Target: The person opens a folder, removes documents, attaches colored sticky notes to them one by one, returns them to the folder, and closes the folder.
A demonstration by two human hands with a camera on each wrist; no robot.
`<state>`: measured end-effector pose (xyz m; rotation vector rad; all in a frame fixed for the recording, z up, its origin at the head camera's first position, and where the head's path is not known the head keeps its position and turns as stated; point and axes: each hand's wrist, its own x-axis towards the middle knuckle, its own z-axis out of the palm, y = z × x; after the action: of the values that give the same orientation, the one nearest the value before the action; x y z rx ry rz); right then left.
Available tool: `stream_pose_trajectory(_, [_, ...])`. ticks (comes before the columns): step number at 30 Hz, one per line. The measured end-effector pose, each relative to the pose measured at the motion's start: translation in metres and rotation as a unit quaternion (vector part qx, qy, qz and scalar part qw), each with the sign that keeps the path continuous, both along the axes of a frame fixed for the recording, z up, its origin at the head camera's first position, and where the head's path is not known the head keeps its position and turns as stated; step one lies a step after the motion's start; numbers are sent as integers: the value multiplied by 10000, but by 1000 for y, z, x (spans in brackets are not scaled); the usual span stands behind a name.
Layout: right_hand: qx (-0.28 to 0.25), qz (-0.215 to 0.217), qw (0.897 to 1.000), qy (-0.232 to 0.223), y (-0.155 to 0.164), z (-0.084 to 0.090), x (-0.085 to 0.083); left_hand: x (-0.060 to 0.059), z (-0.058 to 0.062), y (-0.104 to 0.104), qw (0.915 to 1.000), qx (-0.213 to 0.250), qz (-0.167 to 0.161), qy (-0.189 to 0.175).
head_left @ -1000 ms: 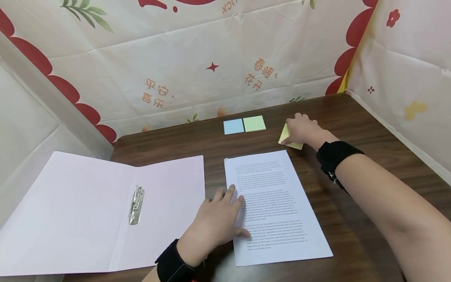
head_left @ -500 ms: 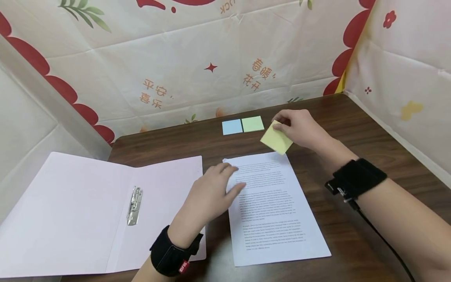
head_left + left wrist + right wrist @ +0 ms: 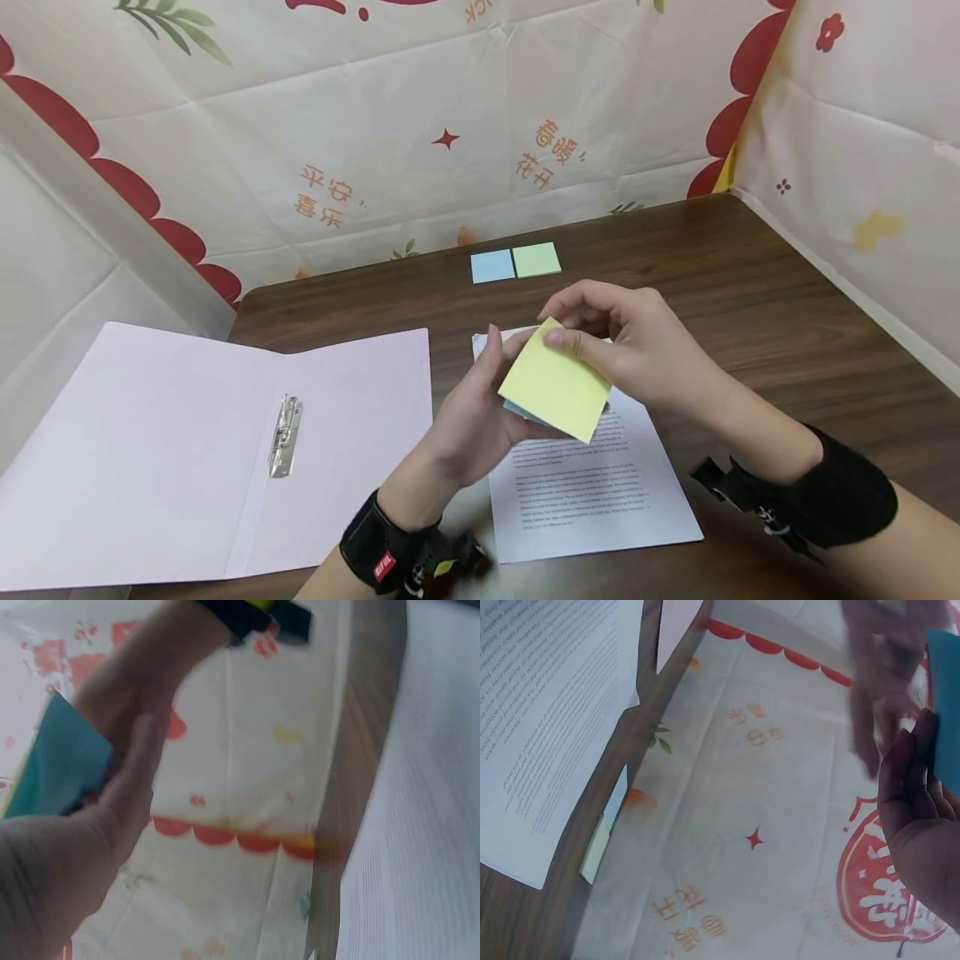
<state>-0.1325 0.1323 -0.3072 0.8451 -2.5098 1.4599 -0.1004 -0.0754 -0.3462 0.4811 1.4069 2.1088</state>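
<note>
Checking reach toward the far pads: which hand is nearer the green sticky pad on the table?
Right. The right hand is just in front of the green sticky pad; the left hand is lower, nearer the person.

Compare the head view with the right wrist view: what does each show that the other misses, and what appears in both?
Only the head view shows the open pink folder with its metal clip, and the left hand and right hand both holding the yellow sticky pad above the table. Only the right wrist view shows the pad's blue underside. Both show the printed sheet, blue pad and green pad.
</note>
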Motion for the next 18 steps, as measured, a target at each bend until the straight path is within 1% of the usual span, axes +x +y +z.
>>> stream_pose_trajectory(3, [-64,65,9996,279,1,-2,7,8,1,5,9977,491,-449,-94])
stream_pose_trajectory(5, [-74,149,9991,402,1,-4,9,11,3,7,9958,658,-624,-96])
stream_pose_trajectory(10, [-21,432,9971,631,2,-7,11,15,7,8,9954,681,-671,-36])
stream_pose_trajectory(14, [3,529,9949,854,4,-9,11,17,7,9,9934,803,-819,-9])
stream_pose_trajectory(16, [-50,556,9926,1078,5,-10,12,18,6,10,9921,910,-864,-31])
stream_pose_trajectory(18, [-204,579,9877,1440,5,-12,12,19,5,10,9910,1021,-856,-76])
